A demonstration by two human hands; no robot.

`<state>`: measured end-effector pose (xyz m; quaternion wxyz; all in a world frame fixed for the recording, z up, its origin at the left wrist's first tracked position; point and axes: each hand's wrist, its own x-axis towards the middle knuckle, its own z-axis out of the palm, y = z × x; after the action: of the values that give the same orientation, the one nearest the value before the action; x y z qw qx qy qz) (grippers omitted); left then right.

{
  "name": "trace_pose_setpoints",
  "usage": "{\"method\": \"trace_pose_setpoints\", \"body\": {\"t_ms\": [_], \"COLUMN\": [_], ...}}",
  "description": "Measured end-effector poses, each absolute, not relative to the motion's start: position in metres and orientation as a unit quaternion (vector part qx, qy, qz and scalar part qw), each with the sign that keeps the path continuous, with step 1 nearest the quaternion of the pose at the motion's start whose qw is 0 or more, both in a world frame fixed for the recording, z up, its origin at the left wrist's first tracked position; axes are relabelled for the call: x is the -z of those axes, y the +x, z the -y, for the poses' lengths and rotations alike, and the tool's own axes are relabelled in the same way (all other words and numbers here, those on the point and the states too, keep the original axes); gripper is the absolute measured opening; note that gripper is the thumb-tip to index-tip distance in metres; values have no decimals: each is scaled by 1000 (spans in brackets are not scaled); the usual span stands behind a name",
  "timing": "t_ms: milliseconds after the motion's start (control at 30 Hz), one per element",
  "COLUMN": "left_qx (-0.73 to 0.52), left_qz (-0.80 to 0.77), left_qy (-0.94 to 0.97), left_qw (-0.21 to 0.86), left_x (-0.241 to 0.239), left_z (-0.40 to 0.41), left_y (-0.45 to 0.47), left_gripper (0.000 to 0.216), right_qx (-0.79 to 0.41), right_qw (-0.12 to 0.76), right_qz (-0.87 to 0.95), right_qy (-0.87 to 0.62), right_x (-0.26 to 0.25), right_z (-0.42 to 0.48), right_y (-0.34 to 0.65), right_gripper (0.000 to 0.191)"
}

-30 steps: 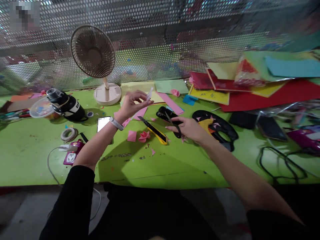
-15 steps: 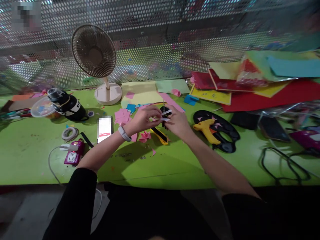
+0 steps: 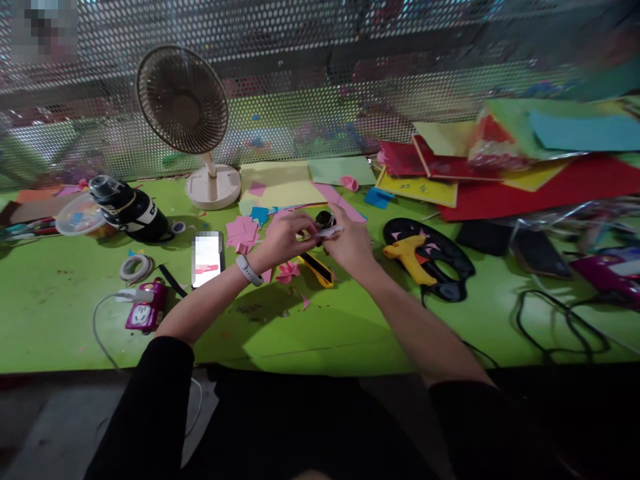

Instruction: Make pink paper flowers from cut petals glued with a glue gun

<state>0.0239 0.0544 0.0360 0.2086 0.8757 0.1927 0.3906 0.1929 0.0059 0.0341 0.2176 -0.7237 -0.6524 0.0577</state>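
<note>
Between my hands is a small white strip (image 3: 329, 232); its material is too small to tell. My left hand (image 3: 287, 239), with a pale band at the wrist, pinches its left end. My right hand (image 3: 351, 245) closes on the other end, and those fingertips are partly hidden. Just behind the strip is a small black round object (image 3: 325, 219), half covered by the fingers. Below the hands lie a yellow-and-black utility knife (image 3: 319, 271) and a folded pink paper flower (image 3: 287, 271). Pink paper pieces (image 3: 243, 232) lie left of my left hand.
A yellow glue gun (image 3: 411, 259) rests on a black tray (image 3: 453, 291) at right. A fan (image 3: 213, 187), black bottle (image 3: 135, 212), lit phone (image 3: 207, 257), tape roll (image 3: 136, 268) and purple power strip (image 3: 145, 307) stand or lie left. Coloured sheets (image 3: 530, 193) pile up back right.
The white strip, spread into two separate lengths before, now shows as one narrow band between my fingers. My right fingers have shifted over it. The whole view has moved slightly.
</note>
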Motion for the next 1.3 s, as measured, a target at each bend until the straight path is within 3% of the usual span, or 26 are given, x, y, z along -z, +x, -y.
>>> {"method": "trace_pose_setpoints", "body": {"t_ms": [100,200,467,633,767,933,1000,1167,1300], "left_qx": [-374,-348,-433,-413,-414,-404,-403,-380,-268], "left_qz": [-241,-251,-271,-307,-315,-303,-291,-265,-225], "left_qy": [872,875,799,802,818,837,842,849,857], "left_qw": [205,224,319,303,246,211,209,253,379], "left_x": [-29,-25,-18,-19,-27,-32,-32,-36,-47], "left_z": [-57,-57,-64,-62,-53,-46,-44,-38,-38], "left_y": [24,21,17,20,20,22,25,29,24], "left_gripper": [7,5,24,32,33,33,34,31,29], "right_qx": [-82,-120,-27,-171,-217,-303,-350,-359,-439], "right_qw": [215,160,90,38,108,341,395,423,348], "right_qz": [669,689,715,729,719,652,638,633,641], "right_qy": [-707,-697,-693,-662,-652,-606,-560,-540,-525], "right_x": [-28,-22,-42,-49,-38,-38,-40,-40,-49], "right_z": [-6,-2,43,31,17,17,16,16,26], "right_y": [190,190,196,216,229,228,224,224,229], "right_gripper": [49,31,33,31,25,39,46,49,48]}}
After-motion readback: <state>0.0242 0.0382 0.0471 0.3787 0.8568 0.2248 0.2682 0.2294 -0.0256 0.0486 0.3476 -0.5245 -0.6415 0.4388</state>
